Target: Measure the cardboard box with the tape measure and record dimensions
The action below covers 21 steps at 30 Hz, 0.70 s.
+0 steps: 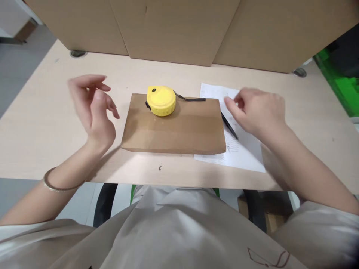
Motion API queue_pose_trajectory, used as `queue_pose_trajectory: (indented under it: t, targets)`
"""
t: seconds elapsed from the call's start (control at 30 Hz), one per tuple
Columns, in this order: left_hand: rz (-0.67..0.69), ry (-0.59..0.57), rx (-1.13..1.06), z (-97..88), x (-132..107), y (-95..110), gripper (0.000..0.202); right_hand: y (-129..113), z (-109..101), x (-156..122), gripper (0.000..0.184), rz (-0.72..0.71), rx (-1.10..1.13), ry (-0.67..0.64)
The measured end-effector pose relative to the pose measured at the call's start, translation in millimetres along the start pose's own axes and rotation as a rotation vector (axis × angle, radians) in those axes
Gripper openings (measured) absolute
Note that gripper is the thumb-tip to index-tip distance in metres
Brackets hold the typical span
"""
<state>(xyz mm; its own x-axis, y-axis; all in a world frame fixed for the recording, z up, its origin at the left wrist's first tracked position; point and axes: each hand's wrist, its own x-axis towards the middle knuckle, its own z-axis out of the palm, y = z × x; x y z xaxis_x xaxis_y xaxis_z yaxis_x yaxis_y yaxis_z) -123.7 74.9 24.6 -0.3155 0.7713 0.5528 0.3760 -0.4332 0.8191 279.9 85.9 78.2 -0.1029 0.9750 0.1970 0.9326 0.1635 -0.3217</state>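
Both hands (pixel 95 108) (pixel 259 110) hover beyond the box's (pixel 174 132) side edges.

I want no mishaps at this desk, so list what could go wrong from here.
The rounded yellow plastic tape measure sits near the far edge of the flat brown cardboard box, so a bump might knock it off. The slim black pen on the white printed paper lies near the bare right hand; a brush could roll it.

Yellow tape measure (pixel 162 100) (black strap (pixel 195 99)).
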Motion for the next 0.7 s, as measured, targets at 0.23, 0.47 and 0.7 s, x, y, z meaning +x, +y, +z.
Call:
queue_pose_trajectory:
  t: [0.23, 0.47, 0.7]
  targets:
    - [-0.649, -0.067, 0.018, 35.9, -6.3, -6.8, 0.013, -102.3, 37.0, 55.2, 0.08, -0.542, 0.344, -0.236]
    - [-0.747, -0.083, -0.054, 39.3, -13.0, 27.5, 0.015, -82.1, 27.7, 52.0, 0.062, -0.378, 0.549, -0.182]
    - [-0.781, -0.146, -0.103, 40.4, -13.9, 31.2, 0.027, 1.2, -23.2, 10.3, 0.04, 0.071, 0.939, 0.025]
